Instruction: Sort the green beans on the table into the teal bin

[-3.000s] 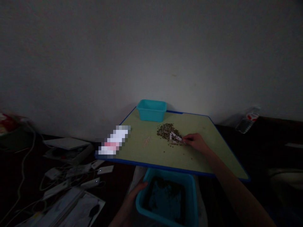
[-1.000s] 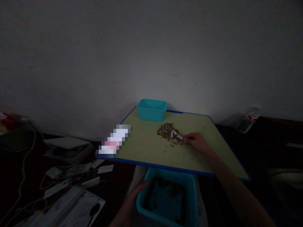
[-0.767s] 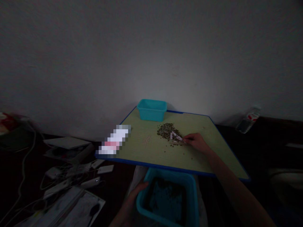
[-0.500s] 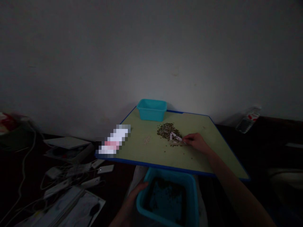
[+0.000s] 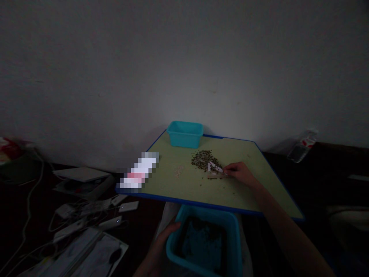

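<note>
My right hand (image 5: 238, 173) is over the yellow-green tabletop, its fingers pinched on the end of a small, flat, see-through piece with white parts (image 5: 215, 167); its exact kind is too dim to make out. That piece touches the near right side of a pile of small brown and pale grains (image 5: 201, 158). A smaller scatter of pale bits (image 5: 178, 171) lies left of the pile. Below the table edge, my left hand (image 5: 165, 236) is closed on the left rim of a blue plastic basin (image 5: 239, 246), thumb over the rim. Dark grains lie inside the basin.
A second blue basin (image 5: 186, 138) stands at the back left of the blue-edged table (image 5: 259, 196). A bright, pixelated phone-like slab (image 5: 138, 173) leans at the left edge. Cables and white adapters (image 5: 112, 223) crowd the left side. A plastic bottle (image 5: 302, 148) lies at the right.
The see-through piece shifts a little back and forth at the edge of the pile in my right hand. My left hand and the basin stay almost still.
</note>
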### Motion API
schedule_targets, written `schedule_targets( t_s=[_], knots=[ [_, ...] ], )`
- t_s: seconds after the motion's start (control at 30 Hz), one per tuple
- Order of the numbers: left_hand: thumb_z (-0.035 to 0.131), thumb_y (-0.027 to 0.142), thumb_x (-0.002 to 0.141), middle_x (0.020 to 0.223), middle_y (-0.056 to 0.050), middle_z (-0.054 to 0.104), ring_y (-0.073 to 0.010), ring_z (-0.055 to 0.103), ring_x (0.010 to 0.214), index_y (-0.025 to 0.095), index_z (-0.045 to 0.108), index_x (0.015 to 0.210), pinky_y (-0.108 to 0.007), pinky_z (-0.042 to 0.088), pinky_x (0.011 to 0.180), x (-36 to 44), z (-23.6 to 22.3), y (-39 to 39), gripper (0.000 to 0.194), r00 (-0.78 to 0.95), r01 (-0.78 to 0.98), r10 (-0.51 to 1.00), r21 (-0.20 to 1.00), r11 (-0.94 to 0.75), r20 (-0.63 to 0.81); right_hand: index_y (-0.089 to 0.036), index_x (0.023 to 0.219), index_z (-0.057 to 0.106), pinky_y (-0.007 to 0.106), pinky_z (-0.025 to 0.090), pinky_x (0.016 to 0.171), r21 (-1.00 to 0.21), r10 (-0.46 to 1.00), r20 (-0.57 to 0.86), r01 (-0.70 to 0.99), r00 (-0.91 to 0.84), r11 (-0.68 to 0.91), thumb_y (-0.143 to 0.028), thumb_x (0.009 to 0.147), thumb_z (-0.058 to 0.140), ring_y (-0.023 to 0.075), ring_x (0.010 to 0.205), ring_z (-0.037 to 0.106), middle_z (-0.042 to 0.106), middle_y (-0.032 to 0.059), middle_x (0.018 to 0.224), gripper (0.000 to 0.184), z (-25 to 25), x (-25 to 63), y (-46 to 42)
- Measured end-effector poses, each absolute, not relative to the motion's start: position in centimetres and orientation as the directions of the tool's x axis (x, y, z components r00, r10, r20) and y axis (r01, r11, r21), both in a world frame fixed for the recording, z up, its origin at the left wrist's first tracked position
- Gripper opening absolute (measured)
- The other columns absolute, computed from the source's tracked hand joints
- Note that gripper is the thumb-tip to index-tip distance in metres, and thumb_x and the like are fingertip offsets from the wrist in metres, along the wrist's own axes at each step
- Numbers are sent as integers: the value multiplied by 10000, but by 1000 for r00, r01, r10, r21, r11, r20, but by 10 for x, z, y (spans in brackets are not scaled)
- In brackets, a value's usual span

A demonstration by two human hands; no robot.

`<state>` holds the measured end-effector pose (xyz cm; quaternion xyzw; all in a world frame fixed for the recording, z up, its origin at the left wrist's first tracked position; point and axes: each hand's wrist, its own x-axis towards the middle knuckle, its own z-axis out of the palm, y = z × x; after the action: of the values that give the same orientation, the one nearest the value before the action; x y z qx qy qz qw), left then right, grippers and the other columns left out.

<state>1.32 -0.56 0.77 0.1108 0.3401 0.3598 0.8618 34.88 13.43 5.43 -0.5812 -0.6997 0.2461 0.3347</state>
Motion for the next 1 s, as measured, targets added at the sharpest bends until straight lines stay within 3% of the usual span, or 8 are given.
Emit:
schedule_targets(
  t_s=[0.4, 0.73, 1.0],
  knots=[
    [665, 323, 801, 1248, -150, 724, -399, 653, 1150, 172, 334, 1508, -517, 483, 1003, 14, 2, -5, 794, 493, -546, 678, 413, 729, -546, -158, 772, 796, 279, 438, 631, -756, 985, 128, 632, -114, 172, -348, 734, 648, 188, 645, 623, 724, 24, 679, 244, 53, 351, 133],
    [639, 286, 815, 1217, -156, 739, -392, 666, 1133, 141, 375, 1483, -513, 492, 990, 15, 5, -5, 733, 457, -559, 705, 442, 702, -542, -155, 794, 800, 286, 444, 654, -766, 984, 122, 617, -130, 177, -364, 728, 677, 194, 664, 635, 737, 30, 703, 251, 50, 354, 135],
    [620, 290, 835, 1185, -152, 755, -371, 667, 1140, 138, 287, 1518, -497, 498, 983, 14, 4, -5, 775, 477, -566, 716, 445, 694, -510, -161, 792, 800, 285, 450, 651, -778, 983, 111, 602, -148, 179, -372, 730, 681, 189, 652, 630, 731, 21, 696, 250, 49, 355, 136]
  ],
)
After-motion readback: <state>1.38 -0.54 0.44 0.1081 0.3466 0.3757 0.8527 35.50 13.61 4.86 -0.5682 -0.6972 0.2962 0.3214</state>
